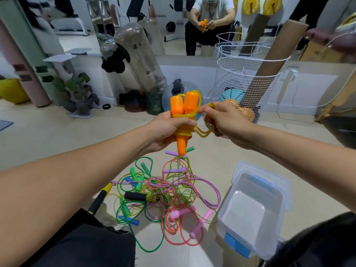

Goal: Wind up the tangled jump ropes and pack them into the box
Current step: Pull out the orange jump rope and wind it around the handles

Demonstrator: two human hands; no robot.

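My left hand (pixel 165 130) grips the two orange handles (pixel 183 106) of a jump rope, held upright side by side with yellow cord (pixel 189 115) wound round them. My right hand (pixel 221 118) pinches a loop of that yellow cord just to the right of the handles. Below on the floor lies a tangled pile of jump ropes (pixel 169 195) in green, pink, purple, blue and black-and-yellow. A clear plastic box (pixel 254 207) with blue clips stands to the right of the pile, with nothing in it.
A white wire basket (pixel 248 83) with cardboard tubes and balls stands behind my hands. Large clear bottles (pixel 138 60), a dumbbell rack (pixel 77 93) and a mirror line the back wall. My dark-trousered knees frame the bottom corners.
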